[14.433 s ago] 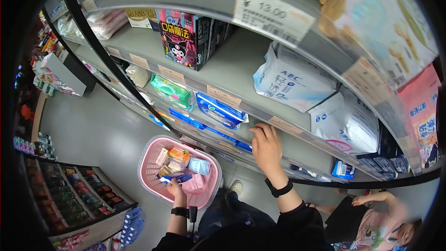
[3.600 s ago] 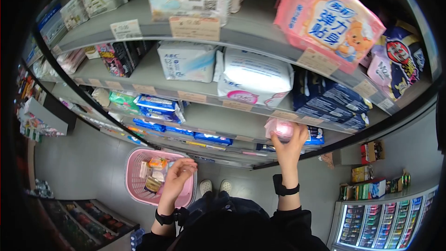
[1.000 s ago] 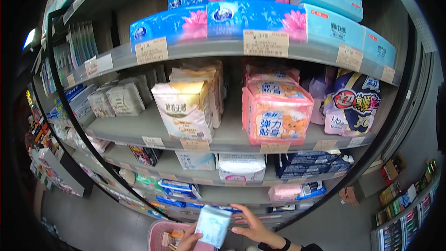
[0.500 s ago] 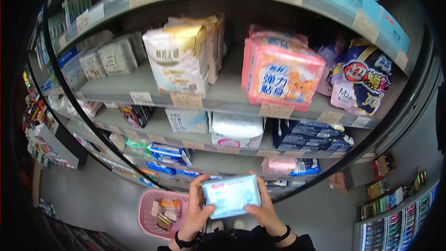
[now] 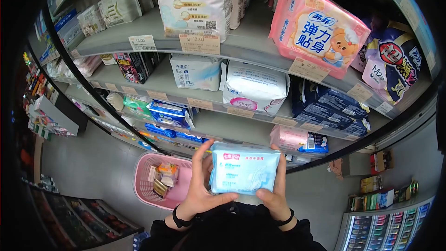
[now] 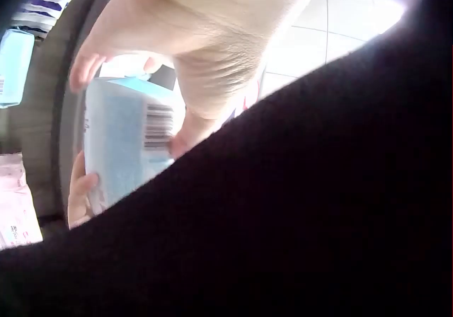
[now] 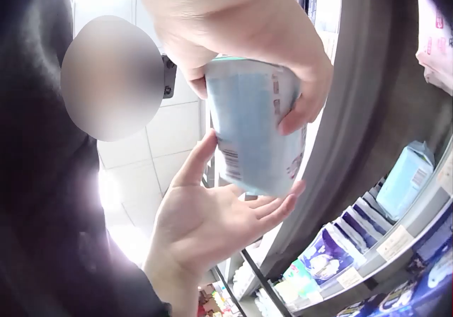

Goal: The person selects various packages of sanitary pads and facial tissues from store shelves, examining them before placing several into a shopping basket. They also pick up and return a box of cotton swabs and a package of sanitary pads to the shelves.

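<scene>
A light blue pack of sanitary pads (image 5: 245,169) is held up in front of the body, its printed face toward the head camera. My left hand (image 5: 202,190) grips its left side, thumb along the lower edge. On the other side my right hand (image 5: 275,190) holds it, thumb on the lower right corner. In the left wrist view, a barcode shows on the pack (image 6: 124,140) beside the left thumb. The right wrist view has the right fingers curled round the pack's top end (image 7: 248,119), with the left hand (image 7: 212,218) at its lower end.
A pink basket (image 5: 138,183) with several small packs stands on the floor at lower left. Curved shelves carry a pink bear pack (image 5: 320,32), a white ABC pack (image 5: 255,88) and a pale pink pack (image 5: 288,138). A drinks display (image 5: 385,227) stands at lower right.
Earlier the right hand touched a pink pack on the shelf. One second ago the left hand alone held the light blue pack; the right hand then took its other side, and the pack turned and rose.
</scene>
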`<action>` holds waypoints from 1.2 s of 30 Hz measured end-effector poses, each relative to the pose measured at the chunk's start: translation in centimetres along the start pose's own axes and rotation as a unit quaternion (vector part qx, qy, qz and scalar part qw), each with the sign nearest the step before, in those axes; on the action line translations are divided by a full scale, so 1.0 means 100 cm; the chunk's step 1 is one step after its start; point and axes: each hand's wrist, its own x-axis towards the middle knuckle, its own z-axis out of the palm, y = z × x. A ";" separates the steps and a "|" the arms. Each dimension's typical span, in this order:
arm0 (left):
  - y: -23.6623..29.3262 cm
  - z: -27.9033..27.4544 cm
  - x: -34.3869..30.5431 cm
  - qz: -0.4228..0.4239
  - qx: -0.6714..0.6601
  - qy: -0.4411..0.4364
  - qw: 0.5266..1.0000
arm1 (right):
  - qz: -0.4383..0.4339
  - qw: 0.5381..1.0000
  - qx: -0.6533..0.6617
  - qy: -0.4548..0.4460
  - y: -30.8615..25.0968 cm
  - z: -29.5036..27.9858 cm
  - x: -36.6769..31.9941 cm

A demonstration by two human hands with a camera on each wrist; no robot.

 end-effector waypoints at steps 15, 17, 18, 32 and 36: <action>-0.025 -0.032 -0.017 -0.222 -0.326 0.038 0.918 | -0.327 0.861 -0.388 -0.012 0.015 -0.004 0.001; -0.035 -0.039 -0.019 -0.234 -0.411 0.015 0.881 | -0.276 0.851 -0.446 0.032 0.009 -0.005 0.006; -0.036 -0.040 -0.020 -0.234 -0.412 0.015 0.881 | -0.276 0.851 -0.447 0.032 0.013 -0.006 0.008; -0.053 -0.049 -0.003 -0.231 -0.320 0.058 0.917 | -0.010 0.998 -0.064 -0.013 0.033 -0.007 0.021; -0.057 -0.056 -0.001 -0.248 -0.299 0.051 0.920 | 0.105 0.991 -0.053 -0.063 0.048 -0.017 0.031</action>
